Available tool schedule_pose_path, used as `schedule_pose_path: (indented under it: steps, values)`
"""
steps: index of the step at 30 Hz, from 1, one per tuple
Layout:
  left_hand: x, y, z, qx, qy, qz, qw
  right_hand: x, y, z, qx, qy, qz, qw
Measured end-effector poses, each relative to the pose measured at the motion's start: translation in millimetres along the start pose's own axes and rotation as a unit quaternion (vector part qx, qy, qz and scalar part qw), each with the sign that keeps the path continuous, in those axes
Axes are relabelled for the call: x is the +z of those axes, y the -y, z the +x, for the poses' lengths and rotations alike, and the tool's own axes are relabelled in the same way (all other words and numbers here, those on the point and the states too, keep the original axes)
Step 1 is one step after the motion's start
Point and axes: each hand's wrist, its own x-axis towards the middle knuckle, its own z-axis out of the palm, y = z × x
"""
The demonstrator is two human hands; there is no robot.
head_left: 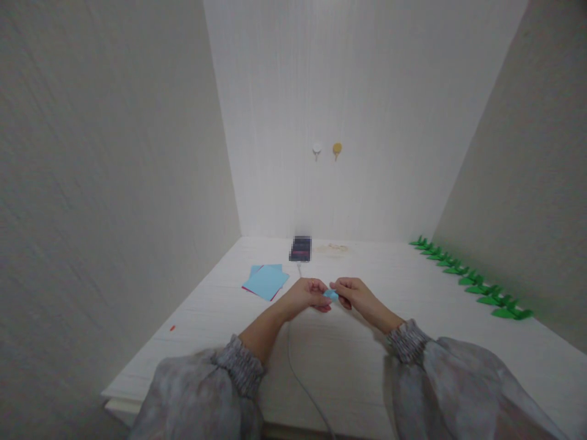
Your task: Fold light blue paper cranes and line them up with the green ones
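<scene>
Between my two hands is a small folded piece of light blue paper (331,295), held above the white table. My left hand (310,294) pinches its left side, thumb and fingers closed on it. From the right, my right hand (352,293) grips the other side with its fingertips. Parts of the folded paper are hidden by the fingers, so its exact shape cannot be made out. Just left of my left hand, a small stack of square blue paper sheets (266,282) lies on the table, with a thin red edge showing beneath.
A row of several green folded paper pieces (472,280) runs along the right wall. At the back lies a blurred-out dark device (301,249); its white cable (296,373) passes under my left arm. A small orange bit (172,328) lies at left. Two hooks (337,148) hang on the back wall.
</scene>
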Motion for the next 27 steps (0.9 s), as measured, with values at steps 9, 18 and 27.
schedule_pose_path:
  steps: [9,18,27]
  values:
    - [0.3,3.4,0.5,0.051,0.005,-0.046,0.998,-4.2,-4.7,-1.6,0.122,0.162,0.289,0.936]
    - [4.4,-3.7,-3.6,0.063,0.018,-0.061,0.996,-4.9,-4.3,-2.0,0.131,0.182,0.302,0.927]
    - [5.3,-5.7,-4.9,0.057,0.025,-0.057,0.996,-5.1,-7.1,0.5,0.105,0.186,0.35,0.912]
